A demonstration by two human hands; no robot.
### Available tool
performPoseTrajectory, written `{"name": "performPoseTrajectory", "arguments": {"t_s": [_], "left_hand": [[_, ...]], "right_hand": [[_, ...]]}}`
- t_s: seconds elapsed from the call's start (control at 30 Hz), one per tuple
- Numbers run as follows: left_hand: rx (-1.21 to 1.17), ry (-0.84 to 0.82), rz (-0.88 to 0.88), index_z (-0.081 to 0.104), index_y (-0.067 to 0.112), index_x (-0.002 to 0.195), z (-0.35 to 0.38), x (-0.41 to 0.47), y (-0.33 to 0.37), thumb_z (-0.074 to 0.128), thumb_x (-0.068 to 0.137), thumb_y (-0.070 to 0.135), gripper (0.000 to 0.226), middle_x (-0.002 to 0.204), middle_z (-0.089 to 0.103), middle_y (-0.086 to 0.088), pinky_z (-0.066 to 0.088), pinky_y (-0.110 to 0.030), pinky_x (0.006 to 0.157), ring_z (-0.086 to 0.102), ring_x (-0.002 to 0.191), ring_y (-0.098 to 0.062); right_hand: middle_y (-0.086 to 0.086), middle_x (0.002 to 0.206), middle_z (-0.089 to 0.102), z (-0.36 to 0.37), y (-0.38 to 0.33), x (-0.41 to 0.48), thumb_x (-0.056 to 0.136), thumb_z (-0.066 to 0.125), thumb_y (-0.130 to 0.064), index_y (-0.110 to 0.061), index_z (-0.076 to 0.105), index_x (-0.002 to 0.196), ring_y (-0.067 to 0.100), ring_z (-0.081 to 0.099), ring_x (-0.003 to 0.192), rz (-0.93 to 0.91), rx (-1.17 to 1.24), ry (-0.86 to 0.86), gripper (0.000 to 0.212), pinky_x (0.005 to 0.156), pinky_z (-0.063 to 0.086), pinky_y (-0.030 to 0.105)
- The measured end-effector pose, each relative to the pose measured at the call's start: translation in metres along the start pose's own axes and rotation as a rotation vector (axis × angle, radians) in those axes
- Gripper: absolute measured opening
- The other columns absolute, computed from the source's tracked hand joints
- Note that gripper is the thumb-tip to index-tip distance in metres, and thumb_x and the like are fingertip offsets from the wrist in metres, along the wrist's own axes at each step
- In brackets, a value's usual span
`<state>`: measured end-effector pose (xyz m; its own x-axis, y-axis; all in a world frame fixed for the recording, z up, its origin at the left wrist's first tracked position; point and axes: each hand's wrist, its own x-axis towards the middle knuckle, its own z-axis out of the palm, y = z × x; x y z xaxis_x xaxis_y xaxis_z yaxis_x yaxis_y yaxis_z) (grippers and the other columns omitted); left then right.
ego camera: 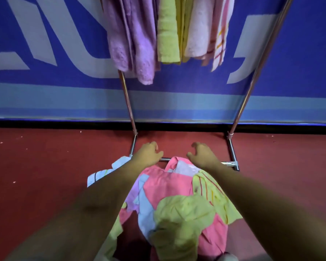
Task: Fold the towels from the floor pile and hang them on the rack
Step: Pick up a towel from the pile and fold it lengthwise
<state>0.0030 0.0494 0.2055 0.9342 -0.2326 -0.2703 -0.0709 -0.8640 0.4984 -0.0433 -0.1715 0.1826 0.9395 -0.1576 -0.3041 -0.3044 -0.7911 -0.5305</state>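
A heap of towels (177, 200) in pink, yellow-green, light blue and lilac lies on the red floor below me. Both my arms reach out over it. My left hand (148, 152) and my right hand (201, 153) hover above the far end of the heap with fingers loosely curled, holding nothing. The metal rack (129, 108) stands just beyond, its low crossbar right under my hands. Folded lilac (132, 40), yellow-green (167, 32) and pale pink striped (207, 31) towels hang from its top.
A blue banner with large white letters (45, 53) covers the wall behind the rack. The rack's right upright (250, 87) slants up to the right. A white patterned cloth (104, 172) lies at the pile's left edge on the red floor (36, 166).
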Motion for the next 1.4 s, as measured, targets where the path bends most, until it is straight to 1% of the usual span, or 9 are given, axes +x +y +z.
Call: {"name": "performPoseTrajectory", "arguments": {"t_s": [0.13,0.37,0.53,0.77,0.97,1.03,1.1,1.2,1.4], "left_hand": [[0.025,-0.077,-0.048,0.059,0.011,0.087,0.050,0.016,-0.032,0.060,0.088,0.022,0.011,0.095,0.068,-0.015,0.044,-0.034,0.081,0.061,0.094,-0.032],[0.123,-0.353,-0.027,0.067,0.005,0.109,0.131,0.035,-0.070,0.056,0.097,0.024,0.025,0.112,0.066,-0.012,0.041,-0.029,0.086,0.061,0.105,-0.027],[0.192,-0.500,-0.003,0.065,0.009,0.109,0.198,0.029,-0.085,0.056,0.095,0.023,0.022,0.111,0.068,-0.009,0.025,-0.026,0.058,0.058,0.090,-0.025],[0.228,-0.583,-0.076,0.053,0.012,0.128,0.263,0.024,-0.110,0.067,0.086,0.037,0.051,0.130,0.057,-0.014,0.044,-0.035,0.092,0.057,0.117,-0.032],[0.054,-0.508,-0.089,0.070,0.010,0.108,0.244,0.025,-0.105,0.065,0.093,0.027,0.023,0.096,0.063,0.001,0.027,-0.023,0.065,0.054,0.091,-0.016],[-0.104,-0.486,-0.141,0.070,0.008,0.098,0.231,0.026,-0.103,0.070,0.090,0.023,0.017,0.085,0.064,-0.004,0.035,-0.022,0.058,0.054,0.082,-0.016],[-0.215,-0.467,-0.166,0.069,0.007,0.098,0.211,0.025,-0.093,0.070,0.091,0.020,0.015,0.087,0.068,-0.009,0.048,-0.024,0.066,0.059,0.081,-0.020],[-0.289,-0.398,-0.133,0.065,0.004,0.115,0.170,0.019,-0.070,0.064,0.096,0.018,0.025,0.089,0.066,-0.003,0.042,-0.023,0.064,0.059,0.077,-0.017],[-0.471,-0.152,0.036,0.057,0.020,0.075,0.067,-0.003,-0.020,0.063,0.087,0.026,0.015,0.069,0.061,-0.009,0.053,-0.040,0.068,0.056,0.063,-0.019]], "right_hand": [[0.018,0.130,0.058,0.049,0.024,0.014,0.090,0.058,-0.034,-0.006,0.056,0.132,0.035,0.054,0.124,0.012,-0.013,-0.124,0.050,0.103,0.045,0.044],[0.014,0.126,0.060,0.131,0.069,0.028,0.087,0.064,-0.036,-0.013,0.060,0.129,0.032,0.056,0.122,0.055,-0.147,-0.349,0.049,0.098,0.049,0.041],[0.007,0.115,0.058,0.184,0.110,0.022,0.080,0.050,-0.048,-0.022,0.060,0.127,0.029,0.059,0.108,0.084,-0.185,-0.476,0.054,0.092,0.052,0.039],[0.015,0.121,0.059,0.219,0.135,0.018,0.094,0.050,-0.017,-0.011,0.054,0.131,0.036,0.062,0.110,0.088,-0.205,-0.427,0.038,0.087,0.050,0.037],[0.009,0.092,0.064,0.198,0.131,0.030,0.083,0.065,-0.015,-0.007,0.068,0.103,0.031,0.067,0.091,0.108,-0.125,-0.456,0.022,0.066,0.042,0.028],[0.006,0.086,0.061,0.179,0.123,0.032,0.081,0.069,-0.016,-0.006,0.069,0.095,0.027,0.063,0.082,0.093,-0.093,-0.425,0.018,0.064,0.040,0.026],[0.006,0.082,0.062,0.156,0.113,0.030,0.080,0.071,-0.016,-0.005,0.069,0.090,0.024,0.059,0.077,0.075,-0.059,-0.389,0.015,0.062,0.040,0.027],[0.008,0.073,0.065,0.115,0.088,0.024,0.078,0.073,-0.014,-0.005,0.069,0.080,0.023,0.060,0.072,0.018,-0.014,-0.319,0.010,0.061,0.042,0.029],[0.006,0.064,0.060,0.025,0.021,-0.008,0.078,0.073,-0.008,-0.001,0.068,0.073,0.017,0.052,0.060,-0.082,0.173,-0.128,0.010,0.058,0.043,0.031]]}}
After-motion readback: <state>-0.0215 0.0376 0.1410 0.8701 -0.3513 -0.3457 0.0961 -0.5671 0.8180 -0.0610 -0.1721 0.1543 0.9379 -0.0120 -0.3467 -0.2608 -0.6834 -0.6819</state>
